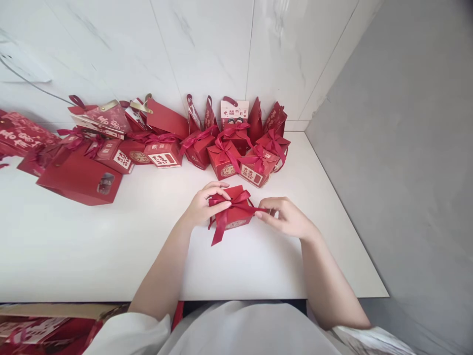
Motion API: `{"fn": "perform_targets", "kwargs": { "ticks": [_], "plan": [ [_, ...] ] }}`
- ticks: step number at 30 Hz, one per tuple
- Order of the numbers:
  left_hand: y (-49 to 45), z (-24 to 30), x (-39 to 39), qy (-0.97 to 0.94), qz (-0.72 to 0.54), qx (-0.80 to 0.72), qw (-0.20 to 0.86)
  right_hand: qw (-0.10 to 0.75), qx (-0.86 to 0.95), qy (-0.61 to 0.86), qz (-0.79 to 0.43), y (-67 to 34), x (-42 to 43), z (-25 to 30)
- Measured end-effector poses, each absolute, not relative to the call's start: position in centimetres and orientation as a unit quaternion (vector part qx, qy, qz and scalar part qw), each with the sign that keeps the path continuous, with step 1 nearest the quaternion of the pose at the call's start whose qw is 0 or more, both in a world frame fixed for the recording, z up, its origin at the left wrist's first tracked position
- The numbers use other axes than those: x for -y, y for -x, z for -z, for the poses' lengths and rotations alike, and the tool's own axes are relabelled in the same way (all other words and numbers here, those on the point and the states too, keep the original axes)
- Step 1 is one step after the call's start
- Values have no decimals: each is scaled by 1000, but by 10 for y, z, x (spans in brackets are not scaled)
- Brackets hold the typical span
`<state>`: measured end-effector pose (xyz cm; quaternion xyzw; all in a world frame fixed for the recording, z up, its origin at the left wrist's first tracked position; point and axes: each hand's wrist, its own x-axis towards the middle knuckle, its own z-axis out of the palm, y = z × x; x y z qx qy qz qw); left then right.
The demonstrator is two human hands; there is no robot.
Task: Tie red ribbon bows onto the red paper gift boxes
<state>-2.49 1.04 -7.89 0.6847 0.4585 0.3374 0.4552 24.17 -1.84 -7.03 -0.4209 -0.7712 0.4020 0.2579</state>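
A red box [240, 215] sat on the white surface [251, 271], before other ribboned boxes [217, 159]. Its crimson ribbon [220, 228] was already formed into a bow, though apparently not fully set. The left hand [205, 206] closed over the bow's left side; the right hand [287, 217] pinched one end outstretched. A gold emblem [236, 224] marked the front.

A pale, whitish cloth shirt front [251, 330] shows soft folds. Left of it is a loose, short white fabric sleeve [129, 335]; right of it, a pale short sleeve with thin darker streaks [369, 340]. The left hand [207, 204] and right hand [287, 217] are bare.
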Motion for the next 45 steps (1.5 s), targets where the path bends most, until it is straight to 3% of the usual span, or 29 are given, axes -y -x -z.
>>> {"fn": "perform_targets", "kwargs": {
  "ticks": [5, 8, 14, 21, 28, 45],
  "plan": [
    [44, 69, -13, -656, -380, -483, 437, 385, 573, 511, -512, -229, 6, 89],
    [51, 63, -12, -695, -336, -515, 373, 428, 528, 480, -555, -215, 2, 103],
    [52, 57, -5, -728, -289, -505, 363, 517, 480, 418, -572, -193, 3, 116],
    [56, 58, -6, -740, -264, -504, 359, 523, 456, 397, -601, -186, -4, 119],
    [51, 61, -8, -702, -343, -524, 339, 546, 438, 427, -572, -192, 3, 107],
    [33, 77, -11, -650, -362, -526, 413, 526, 455, 442, -567, -197, 3, 105]
  ]
}}
